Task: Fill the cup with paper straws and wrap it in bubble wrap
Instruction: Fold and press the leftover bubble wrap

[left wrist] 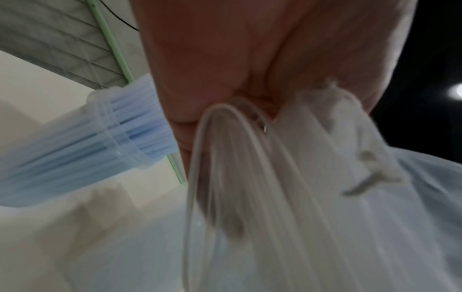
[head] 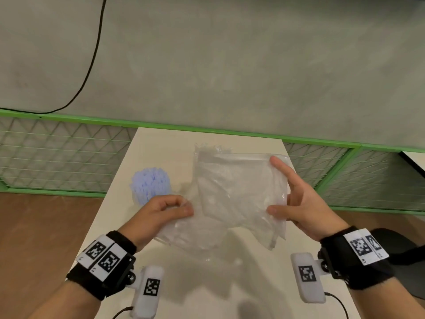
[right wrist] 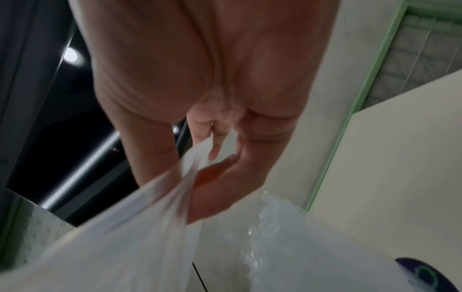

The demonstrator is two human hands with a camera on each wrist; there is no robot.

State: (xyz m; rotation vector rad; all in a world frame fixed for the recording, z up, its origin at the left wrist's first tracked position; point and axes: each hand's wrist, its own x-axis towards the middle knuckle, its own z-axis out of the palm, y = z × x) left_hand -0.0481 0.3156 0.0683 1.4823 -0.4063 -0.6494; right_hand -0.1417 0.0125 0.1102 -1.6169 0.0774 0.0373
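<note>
Your left hand (head: 165, 209) and right hand (head: 299, 194) pinch the bubble wrap (head: 234, 194) aloft; swing it carelessly and you could topple the straw-filled cup (head: 149, 186) standing just left.

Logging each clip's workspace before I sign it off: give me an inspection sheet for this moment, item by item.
Surface: pale table, partly covered by the wrap.
Job's things: clear cup packed with blue paper straws, standing at the table's left; bubble wrap lifted between both hands, not yet around the cup.
Clutter: nothing seen.
Hands: left hand pinches the wrap's left edge; right hand grips its right edge, fingers over the top corner.
Cables: black cable on the grey floor beyond the table.
Surroundings: green-framed mesh barrier, brown floor.
</note>
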